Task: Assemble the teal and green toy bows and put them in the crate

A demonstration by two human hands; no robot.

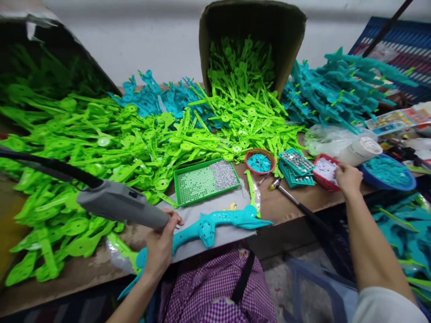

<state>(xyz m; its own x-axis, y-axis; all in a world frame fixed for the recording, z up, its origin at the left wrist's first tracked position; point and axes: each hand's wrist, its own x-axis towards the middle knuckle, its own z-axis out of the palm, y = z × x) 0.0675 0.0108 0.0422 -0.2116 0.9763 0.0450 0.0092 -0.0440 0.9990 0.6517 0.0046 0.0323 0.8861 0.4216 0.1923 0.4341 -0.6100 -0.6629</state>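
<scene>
Nearest, below the green tray [205, 180], a purple checked cloth [215, 291] covers the person's lap. Just above it, toward the tray's near left corner, the left hand [160, 246] is clenched around the near end of a grey power tool [121, 206]. The tool's body slants away to the tray's left, with a black hose [50, 165] running off it.

Directly in front of the tray, a teal toy body [218, 222] lies flat on a grey cloth [198, 211] at the table edge, just beside the left hand.

Well to the tray's right, the right hand [348, 179] has its fingers in a red basket [319, 172] of white pieces; whether they pinch anything cannot be told. Between tray and basket sit a small red bowl [260, 160] of teal bits and a stack of teal trays [296, 167].

Behind the tray spreads a heap of green parts [101, 143], and farther back a tipped cardboard box [252, 22] spills more.
</scene>
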